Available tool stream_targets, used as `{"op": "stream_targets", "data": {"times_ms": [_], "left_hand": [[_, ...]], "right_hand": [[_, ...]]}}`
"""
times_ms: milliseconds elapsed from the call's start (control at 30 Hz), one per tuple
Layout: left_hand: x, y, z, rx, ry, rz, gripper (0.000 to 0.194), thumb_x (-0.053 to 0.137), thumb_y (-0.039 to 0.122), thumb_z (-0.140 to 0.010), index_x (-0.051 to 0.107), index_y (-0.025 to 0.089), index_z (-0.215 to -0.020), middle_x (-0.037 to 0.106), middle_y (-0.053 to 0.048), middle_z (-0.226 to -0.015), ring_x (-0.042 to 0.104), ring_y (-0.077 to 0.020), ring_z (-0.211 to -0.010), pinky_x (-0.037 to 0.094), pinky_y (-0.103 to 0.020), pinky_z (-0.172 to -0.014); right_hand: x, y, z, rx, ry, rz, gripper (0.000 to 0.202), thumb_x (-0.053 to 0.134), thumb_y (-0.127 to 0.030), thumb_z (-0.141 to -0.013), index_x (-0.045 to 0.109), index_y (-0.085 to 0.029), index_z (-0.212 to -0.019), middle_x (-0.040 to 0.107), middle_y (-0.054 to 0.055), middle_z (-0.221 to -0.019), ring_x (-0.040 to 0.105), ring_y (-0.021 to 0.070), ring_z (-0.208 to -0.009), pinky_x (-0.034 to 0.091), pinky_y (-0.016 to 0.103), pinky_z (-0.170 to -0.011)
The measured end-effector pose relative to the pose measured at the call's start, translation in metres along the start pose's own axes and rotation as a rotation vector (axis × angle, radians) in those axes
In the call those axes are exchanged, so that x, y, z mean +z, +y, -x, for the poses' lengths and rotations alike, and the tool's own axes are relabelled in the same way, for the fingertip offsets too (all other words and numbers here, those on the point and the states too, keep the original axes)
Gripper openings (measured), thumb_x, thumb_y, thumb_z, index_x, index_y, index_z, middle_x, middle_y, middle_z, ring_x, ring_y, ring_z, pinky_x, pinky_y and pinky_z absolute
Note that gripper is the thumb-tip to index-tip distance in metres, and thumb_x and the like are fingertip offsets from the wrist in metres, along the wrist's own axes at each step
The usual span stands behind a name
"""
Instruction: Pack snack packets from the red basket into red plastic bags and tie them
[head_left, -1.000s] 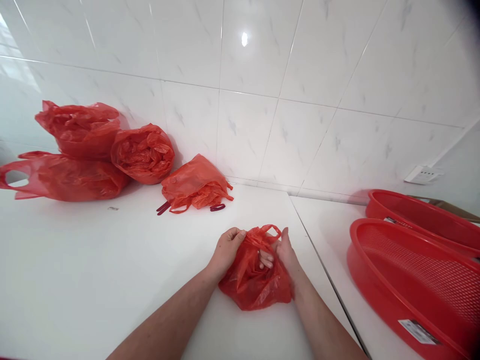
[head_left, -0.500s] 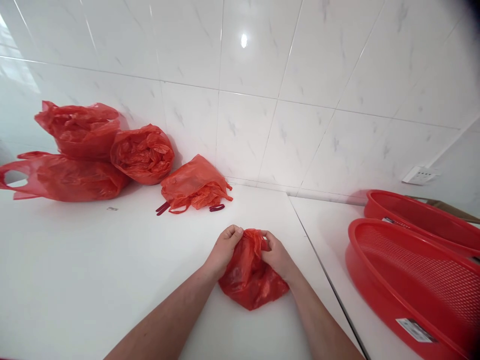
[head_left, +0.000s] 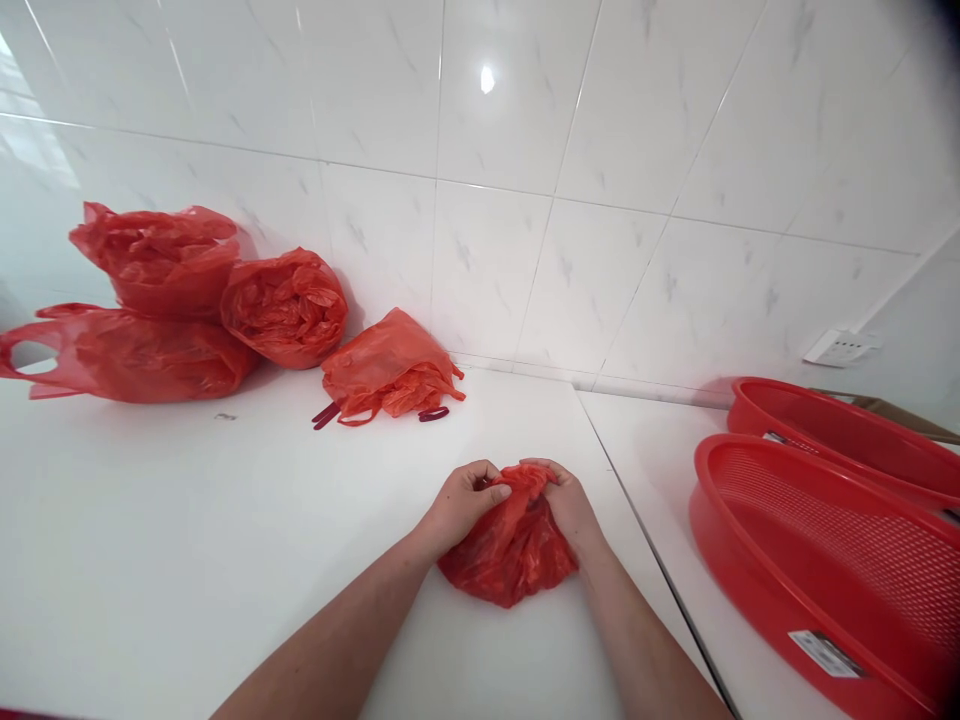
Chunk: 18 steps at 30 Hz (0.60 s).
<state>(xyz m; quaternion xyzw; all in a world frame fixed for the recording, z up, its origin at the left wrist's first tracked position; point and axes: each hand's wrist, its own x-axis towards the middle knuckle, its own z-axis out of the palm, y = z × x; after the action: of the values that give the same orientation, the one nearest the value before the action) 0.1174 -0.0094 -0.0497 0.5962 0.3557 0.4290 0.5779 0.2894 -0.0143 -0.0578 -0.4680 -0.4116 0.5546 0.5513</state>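
A crumpled red plastic bag lies on the white table between my hands. At its upper left edge, my left hand pinches the gathered plastic between thumb and fingers. Across from it, my right hand is closed on the bag's upper right edge, its fingers partly hidden by the plastic. Darker patches show through the film, but I cannot make out what is inside.
Against the tiled wall sit several stuffed red plastic bags and a flatter red bag with dark red strips by it. On the right stand two red plastic baskets, beyond a seam in the tabletop. A power socket is at the wall.
Both hands have shifted slightly right, and the top of the bag is bunched more tightly. My left thumb now lies over the plastic. The surrounding bags and baskets have stayed put.
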Motion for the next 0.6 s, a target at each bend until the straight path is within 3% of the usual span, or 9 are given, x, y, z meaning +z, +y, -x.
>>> {"op": "stream_targets", "data": {"times_ms": [100, 233, 300, 433, 600], "left_hand": [[-0.002, -0.002, -0.002, 0.014, 0.039, -0.072, 0.017, 0.06, 0.032, -0.076, 0.053, 0.018, -0.07, 0.055, 0.002, -0.07, 0.049, -0.0113, -0.062, 0.041, -0.023, -0.058], [-0.005, -0.001, -0.003, 0.024, 0.099, -0.164, 0.017, 0.056, 0.034, -0.078, 0.054, 0.018, -0.073, 0.056, 0.002, -0.071, 0.052, -0.0126, -0.064, 0.043, -0.025, -0.06], [-0.006, 0.003, -0.003, 0.05, 0.122, -0.223, 0.015, 0.055, 0.033, -0.078, 0.054, 0.019, -0.074, 0.058, 0.0, -0.077, 0.054, -0.0141, -0.07, 0.044, -0.027, -0.064], [-0.015, 0.02, 0.008, 0.15, 0.088, -0.405, 0.009, 0.056, 0.025, -0.076, 0.053, 0.019, -0.07, 0.059, -0.001, -0.096, 0.056, -0.0166, -0.088, 0.045, -0.031, -0.08], [-0.042, 0.04, 0.045, 0.179, 0.027, -0.697, 0.013, 0.051, 0.025, -0.081, 0.053, 0.02, -0.069, 0.054, -0.004, -0.116, 0.054, -0.0205, -0.102, 0.046, -0.035, -0.085]], "right_hand": [[-0.002, -0.007, 0.005, 0.087, -0.065, -0.128, 0.028, 0.066, -0.02, -0.065, 0.064, -0.023, -0.093, 0.069, 0.002, -0.081, 0.062, 0.0187, -0.072, 0.049, 0.033, -0.07], [-0.006, -0.015, 0.01, 0.081, -0.144, -0.322, 0.035, 0.065, -0.026, -0.068, 0.063, -0.024, -0.104, 0.069, 0.003, -0.093, 0.063, 0.0202, -0.082, 0.049, 0.036, -0.076], [-0.01, -0.015, 0.008, 0.028, -0.067, -0.327, 0.032, 0.065, -0.031, -0.069, 0.063, -0.024, -0.101, 0.067, 0.002, -0.091, 0.062, 0.0177, -0.078, 0.05, 0.033, -0.075], [-0.025, -0.008, -0.007, -0.1, 0.143, -0.03, 0.026, 0.067, -0.034, -0.065, 0.059, -0.023, -0.087, 0.064, 0.0, -0.08, 0.06, 0.0157, -0.07, 0.049, 0.032, -0.07], [-0.047, 0.001, -0.025, -0.181, 0.379, 0.19, 0.021, 0.06, -0.029, -0.062, 0.055, -0.022, -0.081, 0.057, -0.002, -0.074, 0.056, 0.0156, -0.072, 0.045, 0.029, -0.067]]}}
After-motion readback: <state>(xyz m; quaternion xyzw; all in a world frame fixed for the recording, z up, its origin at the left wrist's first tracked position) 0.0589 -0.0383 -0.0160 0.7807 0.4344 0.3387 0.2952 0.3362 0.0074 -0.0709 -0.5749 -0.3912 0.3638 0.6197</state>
